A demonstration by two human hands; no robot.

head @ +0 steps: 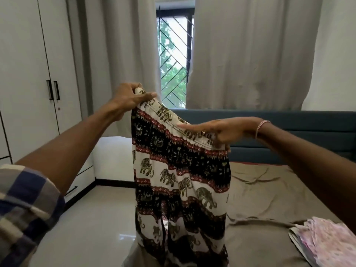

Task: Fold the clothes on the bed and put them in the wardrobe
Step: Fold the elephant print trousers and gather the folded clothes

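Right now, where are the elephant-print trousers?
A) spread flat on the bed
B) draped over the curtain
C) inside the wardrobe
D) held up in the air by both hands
D: the left hand and the right hand each hold the waistband, so the elephant-print trousers hang down from them.

Bed with a rumpled sheet – one folded cloth on it

The bed (269, 199) spreads below the fingers (189, 126) of the right hand (217, 132), its taupe sheet creased in long ridges, with a dark blue headboard (289, 120) behind those fingers. A pink patterned cloth (327, 241), folded flat, lies on the sheet well below and right of them, near the bed's front edge. The elephant-print trousers (173, 170) hang from the fingers down to the bed's near-left corner – whether they touch it cannot be told. Glossy pale floor (86, 228) lies to the left.
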